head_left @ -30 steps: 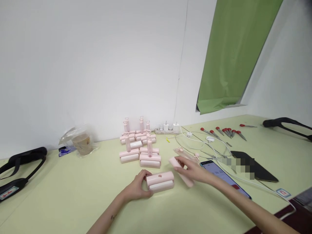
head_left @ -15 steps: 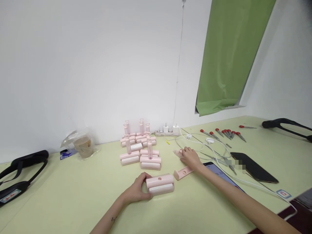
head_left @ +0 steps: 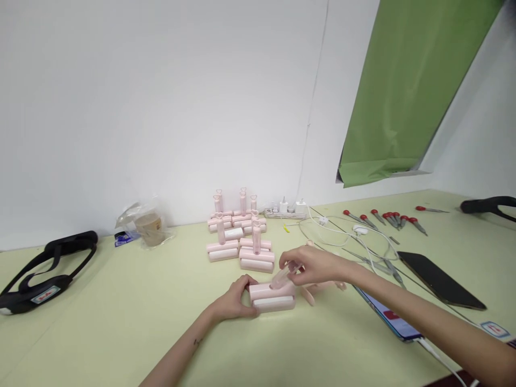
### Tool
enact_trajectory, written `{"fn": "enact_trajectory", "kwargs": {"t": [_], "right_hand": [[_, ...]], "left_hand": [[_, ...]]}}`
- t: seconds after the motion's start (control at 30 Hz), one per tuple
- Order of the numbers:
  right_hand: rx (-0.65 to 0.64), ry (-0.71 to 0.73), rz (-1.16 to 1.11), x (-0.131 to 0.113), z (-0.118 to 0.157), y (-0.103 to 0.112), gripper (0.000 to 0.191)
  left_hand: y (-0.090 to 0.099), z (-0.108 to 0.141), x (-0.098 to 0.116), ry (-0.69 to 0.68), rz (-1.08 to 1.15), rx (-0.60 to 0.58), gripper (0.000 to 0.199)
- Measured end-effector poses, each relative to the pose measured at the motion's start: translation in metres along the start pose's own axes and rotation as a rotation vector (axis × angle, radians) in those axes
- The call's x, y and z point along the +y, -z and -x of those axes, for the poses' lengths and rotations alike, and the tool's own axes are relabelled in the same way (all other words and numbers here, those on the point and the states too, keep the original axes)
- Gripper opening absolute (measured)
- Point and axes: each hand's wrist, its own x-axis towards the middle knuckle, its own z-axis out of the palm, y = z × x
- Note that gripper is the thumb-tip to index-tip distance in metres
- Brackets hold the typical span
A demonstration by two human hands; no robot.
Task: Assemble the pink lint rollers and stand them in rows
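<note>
On the table in front of me lies a pink roller head [head_left: 272,297] with a white roller along its front. My left hand [head_left: 236,301] grips its left end between thumb and fingers. My right hand [head_left: 304,264] pinches a translucent pink handle [head_left: 281,277], tilted, with its lower end at the hole on top of the roller head. I cannot tell whether it sits inside the hole. Loose pink parts [head_left: 309,296] lie partly hidden behind my right hand. Farther back stand several pink rollers [head_left: 257,258] with upright handles.
A phone [head_left: 393,317] with a lit screen lies under my right forearm, a dark phone [head_left: 441,280] beyond it. White cables, a power strip [head_left: 285,214] and several red-ended tools [head_left: 391,217] are at the right. A bagged cup [head_left: 149,228] and black headgear [head_left: 52,274] are left.
My right hand has moved left and toward me, bringing the translucent handle from the table to the roller head. My left hand keeps its hold. The camera view has shifted slightly.
</note>
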Motion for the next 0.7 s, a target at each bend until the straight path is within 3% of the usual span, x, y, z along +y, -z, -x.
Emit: {"fn": "enact_trajectory", "kwargs": {"t": [0.17,0.4,0.57,0.7], "right_hand": [[-0.11,0.064,0.13,-0.014,-0.022,0.008,0.03],[-0.366,0.006,0.268,-0.039,-0.058,0.02,0.018],[-0.399,-0.03,0.278,-0.046,-0.063,0.017,0.011],[-0.419,-0.055,0.259,-0.046,-0.059,0.013,0.021]], "left_hand": [[0.001,0.001,0.002,0.004,0.002,-0.004,0.044],[0.002,0.002,0.002,0.009,0.015,-0.005,0.044],[-0.001,0.004,0.002,0.01,0.025,0.015,0.044],[-0.003,0.008,0.004,0.02,0.039,0.02,0.041]]}}
